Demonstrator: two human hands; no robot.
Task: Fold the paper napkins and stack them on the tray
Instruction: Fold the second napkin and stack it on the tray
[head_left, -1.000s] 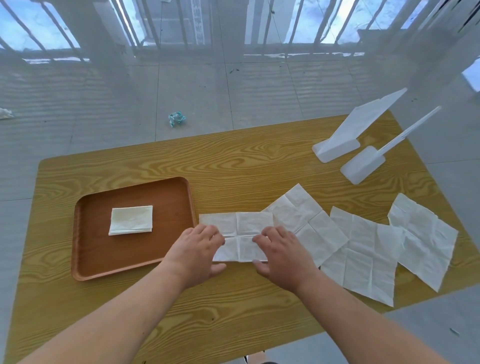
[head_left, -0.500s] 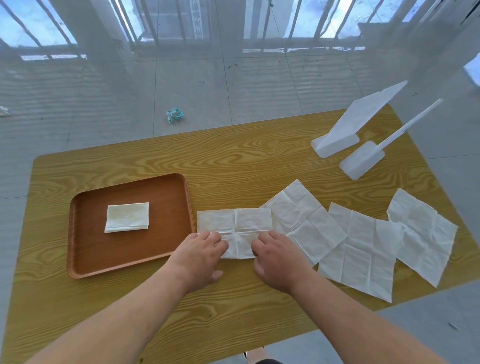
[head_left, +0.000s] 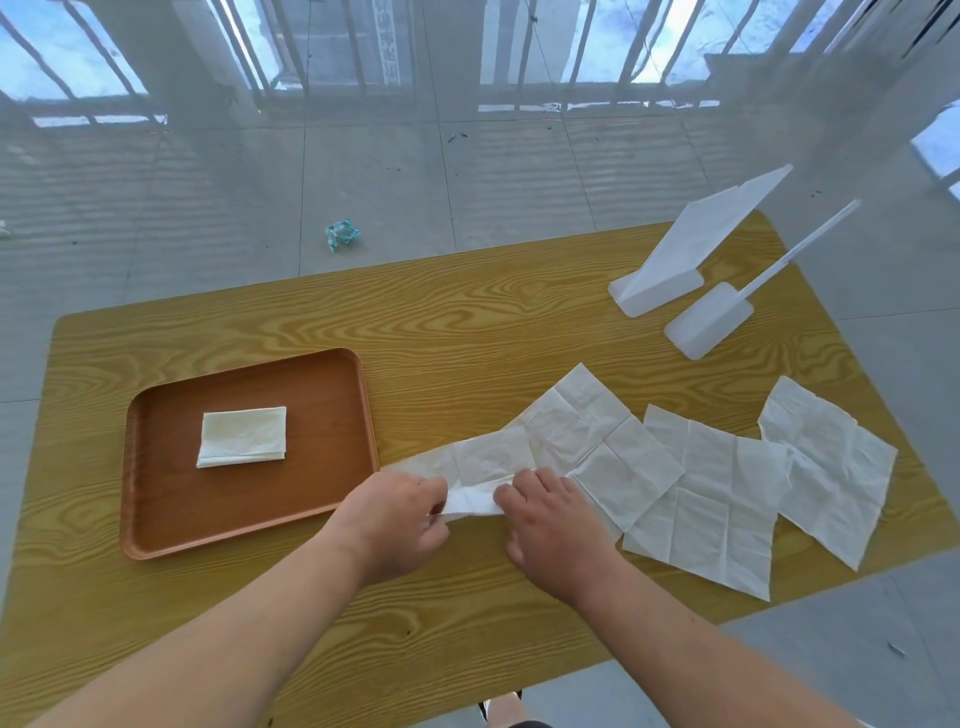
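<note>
The near edge of a napkin (head_left: 485, 460) is pinched and lifted off the table (head_left: 467, 322) by the curled fingers of the left hand (head_left: 395, 519) and right hand (head_left: 556, 525). Three open napkins (head_left: 711, 499) are overlapped to its right. A folded napkin (head_left: 242, 436) is laid in the tray (head_left: 322, 467), left. Two white stands (head_left: 660, 291) are set far right.

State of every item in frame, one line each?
White paper napkin in hand: near edge lifted, fold begun.
Left hand: pinches that edge.
Right hand: pinches that edge.
Folded white napkin: flat in tray.
Brown wooden tray: holds one napkin.
Three unfolded white napkins: flat, overlapping.
Two white plastic stands: upright.
</note>
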